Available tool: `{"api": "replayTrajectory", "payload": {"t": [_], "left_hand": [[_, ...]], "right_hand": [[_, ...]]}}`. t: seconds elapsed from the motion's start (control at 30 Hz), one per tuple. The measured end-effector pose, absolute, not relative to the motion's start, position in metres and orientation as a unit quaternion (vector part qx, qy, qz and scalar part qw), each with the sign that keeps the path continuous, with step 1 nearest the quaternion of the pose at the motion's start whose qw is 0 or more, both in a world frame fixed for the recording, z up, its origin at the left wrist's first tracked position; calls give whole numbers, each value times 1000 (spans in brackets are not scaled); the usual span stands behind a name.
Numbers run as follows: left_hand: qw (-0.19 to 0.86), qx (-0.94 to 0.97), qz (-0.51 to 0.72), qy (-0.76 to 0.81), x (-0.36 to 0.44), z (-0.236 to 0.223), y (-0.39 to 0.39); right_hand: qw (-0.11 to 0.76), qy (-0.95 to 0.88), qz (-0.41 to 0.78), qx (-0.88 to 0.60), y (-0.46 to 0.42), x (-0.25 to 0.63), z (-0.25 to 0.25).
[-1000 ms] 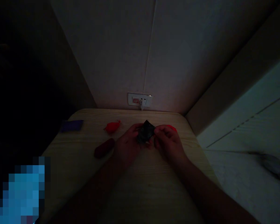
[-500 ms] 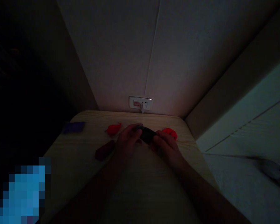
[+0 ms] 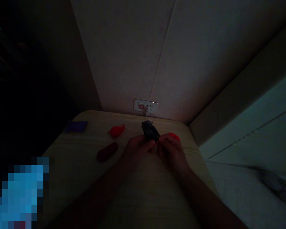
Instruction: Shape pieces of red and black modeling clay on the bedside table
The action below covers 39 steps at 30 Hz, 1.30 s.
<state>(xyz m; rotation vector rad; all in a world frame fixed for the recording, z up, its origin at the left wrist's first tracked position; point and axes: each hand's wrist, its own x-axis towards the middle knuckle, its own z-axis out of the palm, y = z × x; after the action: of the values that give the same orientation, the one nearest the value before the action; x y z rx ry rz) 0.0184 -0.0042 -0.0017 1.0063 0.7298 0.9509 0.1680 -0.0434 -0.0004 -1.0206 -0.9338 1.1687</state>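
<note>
A small, dark, shiny black thing (image 3: 149, 129), wider at its upper end and tapering toward me, stands out from between my hands; in this dim light I cannot make out its exact kind. My left hand (image 3: 139, 146) is closed on its lower left side, thumb along it. At its narrow lower end the fingers of my right hand (image 3: 173, 149) are pinched together. Beyond my right hand a bright red thing (image 3: 174, 136) shows in part. To the left lie a red bundle (image 3: 117, 130) with thin ends sticking out and a dark red oblong case (image 3: 107, 152).
The pale wooden tabletop (image 3: 97, 115) carries a purple flat packet (image 3: 76, 126) at its far left. A wall socket (image 3: 146, 106) with a plug in it sits just behind the table's back edge. A light panel (image 3: 252, 133) rises on the right.
The black thing has turned from lying crosswise between both hands to pointing up and away. My left hand has slid down to its lower end, close to my right fingers.
</note>
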Motion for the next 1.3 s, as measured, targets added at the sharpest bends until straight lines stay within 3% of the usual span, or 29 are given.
{"api": "replayTrajectory", "payload": {"t": [0.2, 0.4, 0.93, 1.3], "left_hand": [[650, 497, 406, 408, 15, 0, -6], [661, 481, 405, 408, 16, -6, -5], [668, 485, 420, 378, 16, -1, -7], [714, 419, 423, 368, 20, -5, -4]], "right_hand": [[617, -387, 456, -512, -48, 162, -1], [646, -322, 457, -520, -52, 151, 7], [565, -426, 470, -528, -51, 150, -5], [618, -348, 473, -523, -49, 153, 7]]}}
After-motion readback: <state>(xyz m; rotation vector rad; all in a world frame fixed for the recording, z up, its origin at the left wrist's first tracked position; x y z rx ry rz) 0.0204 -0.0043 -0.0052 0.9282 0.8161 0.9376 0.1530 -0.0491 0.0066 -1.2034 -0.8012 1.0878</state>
